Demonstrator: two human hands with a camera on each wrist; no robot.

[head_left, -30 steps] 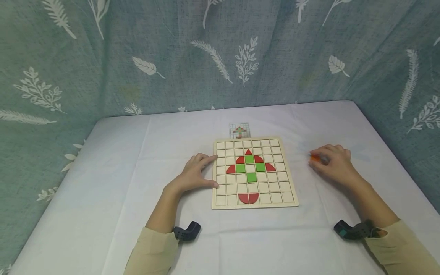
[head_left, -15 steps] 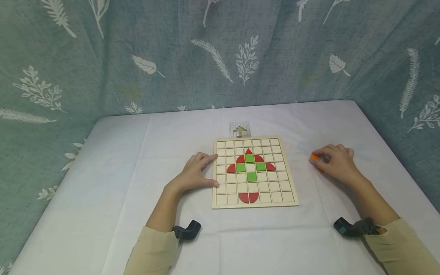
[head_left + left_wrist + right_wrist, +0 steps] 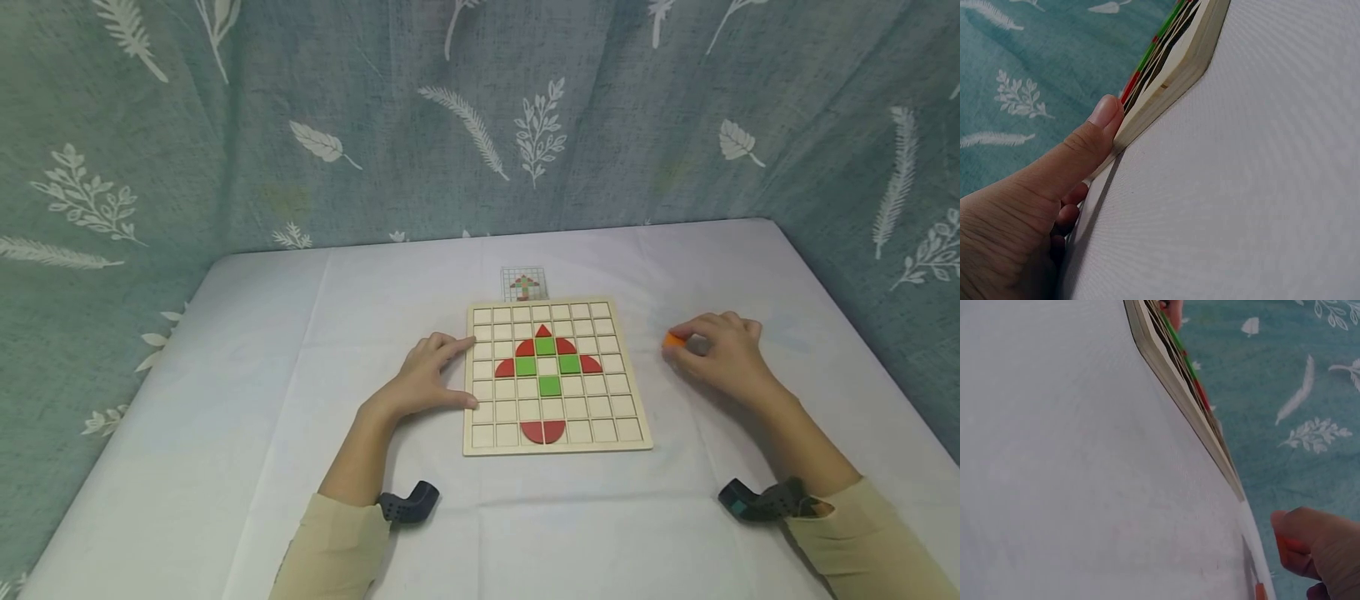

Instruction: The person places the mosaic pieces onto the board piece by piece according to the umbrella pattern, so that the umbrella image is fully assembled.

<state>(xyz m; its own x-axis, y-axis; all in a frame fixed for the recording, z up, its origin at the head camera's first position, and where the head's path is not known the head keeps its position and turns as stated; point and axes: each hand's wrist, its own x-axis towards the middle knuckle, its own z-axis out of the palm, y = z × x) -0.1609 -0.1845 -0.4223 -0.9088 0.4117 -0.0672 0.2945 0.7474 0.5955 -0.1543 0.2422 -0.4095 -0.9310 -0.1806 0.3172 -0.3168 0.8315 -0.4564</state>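
Note:
A pale wooden grid board lies on the table. Red quarter-round tiles, a red triangle tile and several green square tiles sit in its cells. My left hand rests at the board's left edge, with thumb and index finger spread and touching the frame. Right of the board, my right hand pinches a small orange piece between thumb and fingers. In the right wrist view the orange piece is partly hidden by the thumb.
Behind the board's far edge lies a small pattern card showing a similar red and green figure. A second bit of orange shows low in the right wrist view. A white cloth covers the table; a leaf-patterned curtain hangs behind.
My right hand has shifted slightly left, toward the board, with the orange piece in its pinch. The left hand and the tiles on the board have stayed put.

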